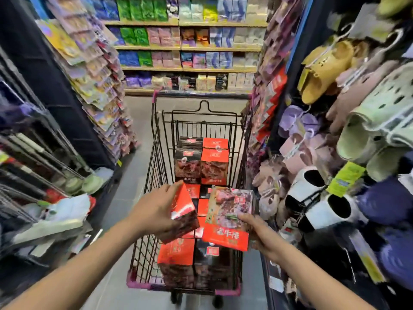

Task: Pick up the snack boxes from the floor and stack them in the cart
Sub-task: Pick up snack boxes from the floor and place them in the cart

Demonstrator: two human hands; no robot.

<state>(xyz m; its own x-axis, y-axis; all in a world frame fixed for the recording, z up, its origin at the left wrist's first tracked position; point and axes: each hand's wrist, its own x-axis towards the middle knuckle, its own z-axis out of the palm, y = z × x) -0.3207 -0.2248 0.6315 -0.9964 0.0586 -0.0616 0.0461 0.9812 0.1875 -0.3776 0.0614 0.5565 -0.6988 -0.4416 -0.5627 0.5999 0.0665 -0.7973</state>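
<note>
A black wire shopping cart (154, 153) with pink trim stands in the aisle in front of me. Several red and dark snack boxes (202, 164) are stacked inside it, at the far end and near its handle. My left hand (154, 211) grips a red and dark snack box (184, 211) tilted over the cart's middle. My right hand (257, 233) holds a second snack box (228, 218) by its right edge, its printed face toward me, above the cart's right side. The two held boxes are close together but apart.
Hanging packets (96, 70) line the rack on the left. Slippers and sandals (324, 70) hang on the right, close to the cart. Shelves of packaged goods (190, 45) close the aisle's far end. Grey floor (138, 117) shows left of the cart.
</note>
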